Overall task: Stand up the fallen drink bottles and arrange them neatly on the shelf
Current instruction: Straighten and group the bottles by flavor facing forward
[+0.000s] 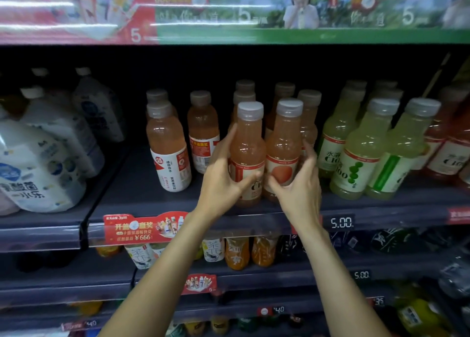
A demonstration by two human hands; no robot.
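Observation:
Two pink-orange drink bottles stand upright side by side at the front of the dark shelf [152, 199]. My left hand [223, 174] wraps around the left bottle [248, 143]. My right hand [298, 184] cups the right bottle [284, 138], thumb on its label and fingers behind it. More bottles of the same drink stand in rows behind them. Left of these, two orange bottles with white labels [169, 146] stand upright.
Yellow-green bottles [363, 153] stand in rows to the right, with red ones past them. White milky bottles [43, 163] lean at the far left. Price strip with a 5.00 tag [342, 222] runs along the shelf edge. Lower shelves hold more drinks.

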